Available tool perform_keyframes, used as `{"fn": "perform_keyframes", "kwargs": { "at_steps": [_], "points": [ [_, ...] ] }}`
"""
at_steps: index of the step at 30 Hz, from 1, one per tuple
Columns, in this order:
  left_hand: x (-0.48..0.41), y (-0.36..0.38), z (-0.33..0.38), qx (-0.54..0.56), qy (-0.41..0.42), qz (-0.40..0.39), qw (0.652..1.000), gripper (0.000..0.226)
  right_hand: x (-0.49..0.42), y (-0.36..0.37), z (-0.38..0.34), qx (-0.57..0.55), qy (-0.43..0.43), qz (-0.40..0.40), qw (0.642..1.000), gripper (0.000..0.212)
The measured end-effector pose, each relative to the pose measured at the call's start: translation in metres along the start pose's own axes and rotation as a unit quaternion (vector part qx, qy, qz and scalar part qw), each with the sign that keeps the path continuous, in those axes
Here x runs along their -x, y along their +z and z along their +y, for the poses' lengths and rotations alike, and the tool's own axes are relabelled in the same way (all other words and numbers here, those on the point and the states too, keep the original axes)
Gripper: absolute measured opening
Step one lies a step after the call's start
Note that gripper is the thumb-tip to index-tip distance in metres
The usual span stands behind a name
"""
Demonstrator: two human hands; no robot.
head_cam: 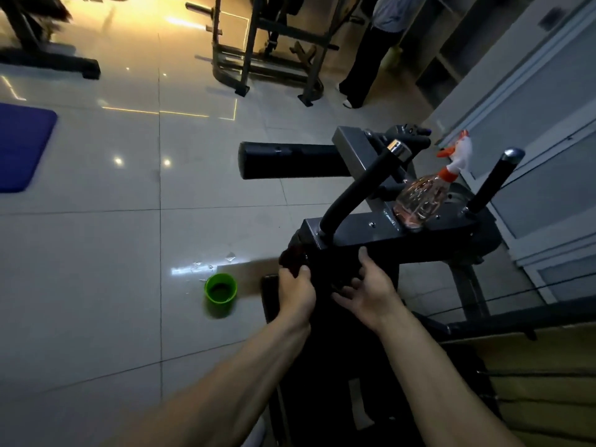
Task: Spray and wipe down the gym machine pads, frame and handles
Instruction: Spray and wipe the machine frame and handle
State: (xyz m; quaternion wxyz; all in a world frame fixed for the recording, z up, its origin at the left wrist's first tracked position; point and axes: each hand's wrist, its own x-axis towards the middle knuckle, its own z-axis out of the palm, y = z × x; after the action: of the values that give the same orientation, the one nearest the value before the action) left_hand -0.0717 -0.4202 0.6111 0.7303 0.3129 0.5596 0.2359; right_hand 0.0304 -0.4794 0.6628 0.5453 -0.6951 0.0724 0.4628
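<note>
Head: left hand [295, 287] grips cloth [292, 257]; spray bottle [419, 201] upright, nozzle [445, 153] pointing left.

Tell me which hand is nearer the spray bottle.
Right. The right hand rests against the frame, below and left of the spray bottle; the left hand grips a dark cloth farther left, at the frame's end.
</note>
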Motion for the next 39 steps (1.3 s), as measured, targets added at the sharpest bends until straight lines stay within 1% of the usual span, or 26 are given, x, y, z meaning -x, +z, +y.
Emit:
{"fn": "perform_keyframes", "kwargs": {
  "at_steps": [1,4,7,10,12,16,18,23,25,28,30,31,33,34,36,37,39],
  "points": [
    [0.002,0.009,0.003,-0.016,0.01,0.003,1.0,0.031,-0.003,0.003,-0.005,0.017,0.002,-0.002,1.0,0.049],
    [-0.003,0.022,0.01,-0.04,0.025,0.048,0.998,0.033,-0.006,0.011,-0.009,0.071,-0.019,0.011,0.997,0.043],
    [-0.02,0.019,0.017,-0.019,0.025,0.045,0.999,0.028,-0.005,0.011,-0.004,0.094,-0.025,0.016,0.995,0.044],
    [-0.041,0.013,0.028,-0.072,0.068,0.033,0.995,0.02,-0.005,0.013,0.0,0.1,-0.034,0.019,0.994,0.048],
    [-0.042,0.008,0.03,-0.091,0.1,0.035,0.99,0.018,-0.006,0.014,0.002,0.107,-0.044,0.023,0.993,0.049],
    [0.003,0.004,-0.005,-0.11,0.186,-0.017,0.976,0.034,-0.01,0.015,0.006,0.122,-0.061,0.035,0.99,0.053],
    [0.005,0.002,-0.008,-0.11,0.205,-0.004,0.973,0.034,-0.009,0.015,0.005,0.126,-0.065,0.04,0.989,0.052],
    [-0.053,0.01,0.037,-0.14,0.156,0.048,0.977,0.012,-0.012,0.011,0.005,0.117,-0.053,0.031,0.991,0.054],
    [-0.042,0.011,0.028,-0.144,0.178,0.053,0.972,0.014,-0.014,0.012,0.005,0.117,-0.051,0.031,0.991,0.054],
    [-0.003,0.003,-0.013,-0.124,0.221,-0.004,0.967,0.031,-0.012,0.012,0.005,0.121,-0.059,0.031,0.99,0.051],
    [0.001,-0.001,-0.017,-0.131,0.227,-0.005,0.965,0.034,-0.011,0.011,0.005,0.117,-0.057,0.035,0.991,0.049],
    [-0.008,0.001,-0.007,-0.133,0.218,0.01,0.967,0.029,-0.011,0.01,0.004,0.11,-0.058,0.034,0.992,0.048],
    [-0.03,0.006,0.018,-0.13,0.168,0.04,0.976,0.012,-0.011,0.008,0.004,0.101,-0.055,0.032,0.993,0.049],
    [-0.035,0.006,0.029,-0.131,0.149,0.047,0.979,0.009,-0.014,0.006,0.006,0.098,-0.051,0.032,0.993,0.05],
    [-0.031,0.008,0.031,-0.138,0.159,0.058,0.976,0.009,-0.016,0.006,0.008,0.086,-0.051,0.028,0.995,0.05],
    [-0.02,0.008,0.026,-0.153,0.172,0.054,0.972,0.009,-0.016,0.006,0.008,0.08,-0.052,0.029,0.995,0.049],
    [0.0,-0.001,0.014,-0.183,0.172,0.014,0.968,0.008,-0.015,0.007,0.006,0.07,-0.048,0.035,0.996,0.048]
  ]
}}
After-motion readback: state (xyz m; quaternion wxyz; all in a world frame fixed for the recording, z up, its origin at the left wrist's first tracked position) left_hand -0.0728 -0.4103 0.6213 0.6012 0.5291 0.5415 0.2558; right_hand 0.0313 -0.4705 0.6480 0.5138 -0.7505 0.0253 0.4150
